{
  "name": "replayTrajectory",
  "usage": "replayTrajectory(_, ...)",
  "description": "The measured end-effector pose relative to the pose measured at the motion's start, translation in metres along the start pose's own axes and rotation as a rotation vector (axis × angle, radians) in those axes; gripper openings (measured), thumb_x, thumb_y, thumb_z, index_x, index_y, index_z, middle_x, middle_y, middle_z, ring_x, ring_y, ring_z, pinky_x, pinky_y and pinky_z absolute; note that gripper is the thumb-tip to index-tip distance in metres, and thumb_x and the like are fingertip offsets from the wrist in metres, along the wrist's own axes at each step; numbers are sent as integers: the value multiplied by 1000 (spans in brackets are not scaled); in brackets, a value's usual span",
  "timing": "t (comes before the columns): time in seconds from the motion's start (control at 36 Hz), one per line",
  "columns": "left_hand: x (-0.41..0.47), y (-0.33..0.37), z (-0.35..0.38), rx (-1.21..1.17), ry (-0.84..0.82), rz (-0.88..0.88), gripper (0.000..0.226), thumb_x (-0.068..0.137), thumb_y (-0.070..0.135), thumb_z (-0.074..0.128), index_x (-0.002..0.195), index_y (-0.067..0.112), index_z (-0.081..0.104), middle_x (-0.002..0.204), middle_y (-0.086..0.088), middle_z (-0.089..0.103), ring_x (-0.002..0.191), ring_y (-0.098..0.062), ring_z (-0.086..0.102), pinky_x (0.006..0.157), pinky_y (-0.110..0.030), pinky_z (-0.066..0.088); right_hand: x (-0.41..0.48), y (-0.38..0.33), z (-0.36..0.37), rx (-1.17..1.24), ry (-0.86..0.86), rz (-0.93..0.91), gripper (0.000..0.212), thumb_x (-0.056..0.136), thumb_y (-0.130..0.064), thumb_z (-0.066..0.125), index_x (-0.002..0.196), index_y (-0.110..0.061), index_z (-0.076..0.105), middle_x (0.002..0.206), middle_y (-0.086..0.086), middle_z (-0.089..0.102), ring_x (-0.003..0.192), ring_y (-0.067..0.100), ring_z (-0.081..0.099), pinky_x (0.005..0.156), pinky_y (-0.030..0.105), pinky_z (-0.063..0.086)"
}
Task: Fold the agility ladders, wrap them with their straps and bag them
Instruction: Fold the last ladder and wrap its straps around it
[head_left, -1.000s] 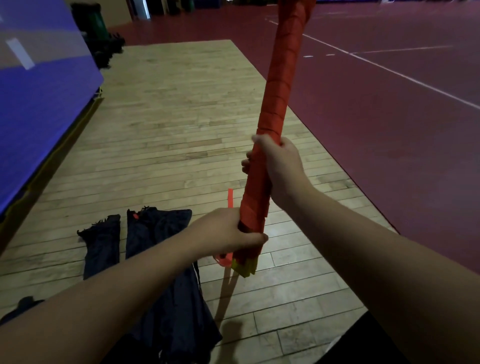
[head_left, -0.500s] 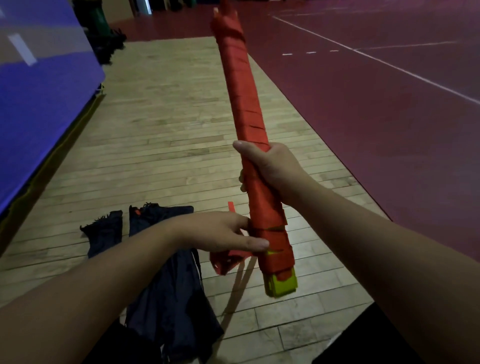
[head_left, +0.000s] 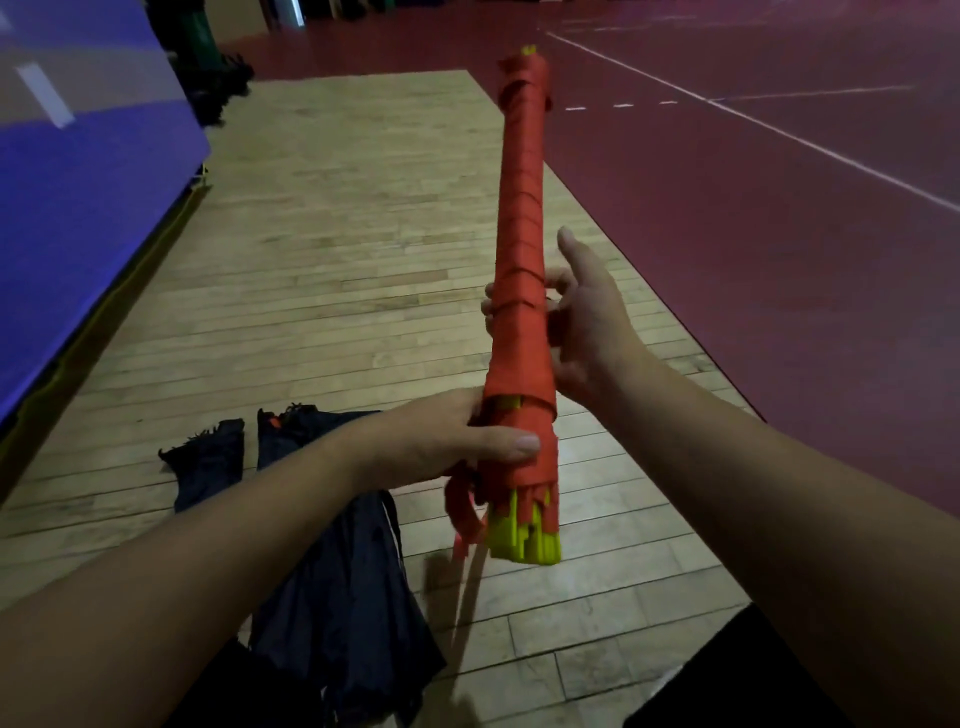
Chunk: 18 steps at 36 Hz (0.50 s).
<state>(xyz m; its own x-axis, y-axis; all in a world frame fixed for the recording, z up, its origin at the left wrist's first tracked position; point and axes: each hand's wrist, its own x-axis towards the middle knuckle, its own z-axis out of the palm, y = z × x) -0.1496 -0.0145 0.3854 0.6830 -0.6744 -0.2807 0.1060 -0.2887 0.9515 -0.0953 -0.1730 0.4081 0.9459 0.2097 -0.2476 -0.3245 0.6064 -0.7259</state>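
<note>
Person, head view. Left hand (head_left: 447, 441): bare, no glove, ring or watch visible; thumbnail short and plain. Left forearm (head_left: 208, 561): bare along its full visible length, no sleeve in frame. Right hand (head_left: 587, 322): bare, no glove or jewellery visible. Right forearm (head_left: 753, 483): bare, no sleeve, strap or band at the wrist. Dark garment (head_left: 727, 680) at the lower right edge, black, plain; too little in frame to tell what kind.

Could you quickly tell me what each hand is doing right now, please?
Left hand: closed on the bundle near its lower end.
Right hand: open, fingers loose against the bundle's middle.
</note>
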Motion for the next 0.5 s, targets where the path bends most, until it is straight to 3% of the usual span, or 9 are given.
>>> replayTrajectory(0.06,-1,-1,1,-79,-104,17,77,54,61,89,113,23,57,94,12,74,92,-8,71,80,-23,56,0,3,3,103,-101,123,51,94,-54,58,95,-3,56,80,15,61,58,23,60,58,29,54)
replayTrajectory(0.14,-1,-3,7,-117,-172,-3,79,55,62,87,114,19,55,93,6,75,85,-11,72,71,-22,57,2,9,8,54,-180,250,56,93,-62,51,93,-6,53,66,5,52,42,14,48,43,21,44)
replayTrajectory(0.22,-3,-1,3,-47,-222,-115,73,55,61,86,110,20,62,102,-8,76,91,-25,73,81,-38,61,2,14,8,-140,-124,241,54,94,-63,48,80,-11,51,58,4,51,38,14,48,40,21,43)
replayTrajectory(0.25,-5,0,-1,33,-233,-178,69,59,60,83,111,18,64,104,-14,75,91,-30,72,84,-44,60,1,15,7,-214,-104,205,52,94,-62,50,81,-12,51,59,5,52,40,15,50,41,22,44)
replayTrajectory(0.31,-8,1,-7,166,-212,-258,64,71,53,75,117,10,65,98,-19,72,74,-27,71,75,-40,61,1,16,4,-373,-58,92,50,94,-61,55,92,-11,53,62,8,55,45,19,55,44,25,47)
replayTrajectory(0.39,-9,0,-10,169,-91,-224,58,77,49,71,116,7,65,78,-8,66,61,-17,62,60,-27,53,-2,13,7,-562,-7,-72,48,93,-59,62,93,-11,55,66,10,58,49,23,60,49,30,52)
replayTrajectory(0.5,-2,3,3,197,126,-147,54,79,64,70,108,19,61,65,4,62,57,-13,59,61,-29,52,-2,14,9,-654,67,-323,39,92,-46,70,99,-9,61,65,8,61,48,22,62,47,32,54)
